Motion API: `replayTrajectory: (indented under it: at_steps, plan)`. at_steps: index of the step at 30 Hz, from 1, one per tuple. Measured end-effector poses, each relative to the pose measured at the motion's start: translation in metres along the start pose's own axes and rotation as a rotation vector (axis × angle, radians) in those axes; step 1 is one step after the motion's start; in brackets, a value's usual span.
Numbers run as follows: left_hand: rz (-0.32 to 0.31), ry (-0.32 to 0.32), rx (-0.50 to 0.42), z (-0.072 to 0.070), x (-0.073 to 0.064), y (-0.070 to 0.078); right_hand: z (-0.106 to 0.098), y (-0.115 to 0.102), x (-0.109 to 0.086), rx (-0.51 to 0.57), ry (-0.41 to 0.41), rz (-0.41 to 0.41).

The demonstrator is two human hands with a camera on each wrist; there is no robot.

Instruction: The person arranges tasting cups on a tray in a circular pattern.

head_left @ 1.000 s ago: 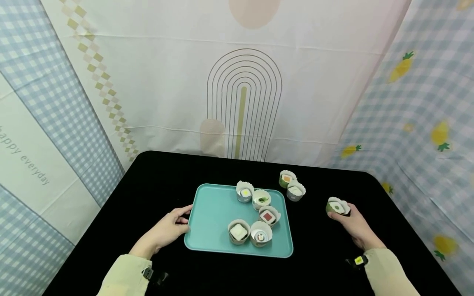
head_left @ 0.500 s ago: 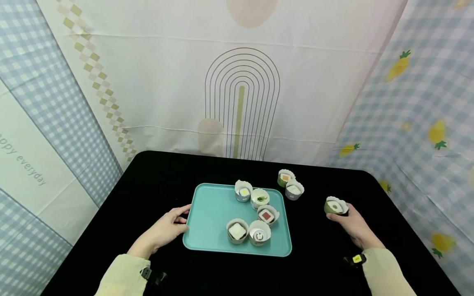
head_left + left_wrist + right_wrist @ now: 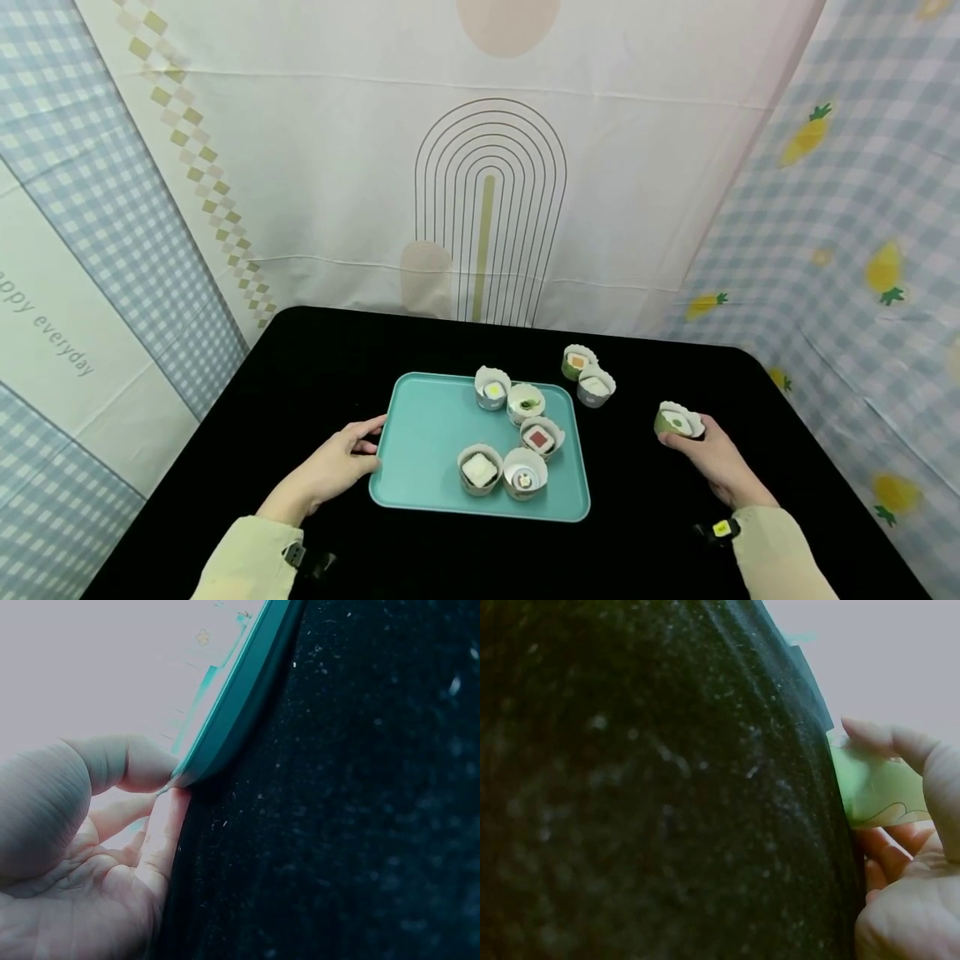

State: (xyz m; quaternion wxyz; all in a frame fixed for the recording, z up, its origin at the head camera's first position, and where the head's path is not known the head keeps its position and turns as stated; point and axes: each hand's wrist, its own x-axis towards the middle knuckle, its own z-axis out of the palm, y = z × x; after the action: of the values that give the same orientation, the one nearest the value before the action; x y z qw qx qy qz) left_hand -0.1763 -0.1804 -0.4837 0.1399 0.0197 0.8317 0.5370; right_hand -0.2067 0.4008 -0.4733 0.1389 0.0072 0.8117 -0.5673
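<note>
One turquoise tray (image 3: pixel 420 450); five filled paper cups (image 3: pixel 479 471) on the tray, three more cups (image 3: pixel 665 420) to its right; two hands (image 3: pixel 335 464) flanking it.

Black table (image 3: pixel 330 358), turquoise tray (image 3: pixel 420 450), 2 filled paper cups (image 3: pixel 596 388) beside it

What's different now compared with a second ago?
Hardly anything: the head view shifted slightly, and the green cup held in the right hand may have tipped a little. Nothing was taken hold of or let go. The left hand still pinches the tray; its five cups and the two cups beside it stayed put.
</note>
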Motion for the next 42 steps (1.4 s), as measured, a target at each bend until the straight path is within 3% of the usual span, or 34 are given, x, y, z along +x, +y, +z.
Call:
replayTrajectory:
  at_steps: [5,10,16,31,35,42]
  plan:
    - [0.000,0.000,-0.008,0.000,0.000,0.001,0.000,-0.001,0.001,-0.029,0.012,0.033]
    - [0.009,-0.009,-0.015,0.003,0.002,0.003,0.001,-0.002,0.001,-0.162,0.109,0.060]
    - [0.005,-0.013,-0.019,0.003,0.002,0.005,0.005,-0.010,-0.005,-0.195,0.189,0.033]
    - [0.006,-0.011,-0.016,0.003,0.001,0.002,0.072,-0.078,-0.002,-0.227,0.413,-0.142]
    - [-0.001,-0.008,-0.015,0.002,0.001,0.002,0.094,-0.091,0.000,-0.205,0.377,-0.206]
    - [-0.006,-0.003,-0.016,0.001,0.001,0.001,0.130,-0.106,0.002,-0.150,0.239,-0.248]
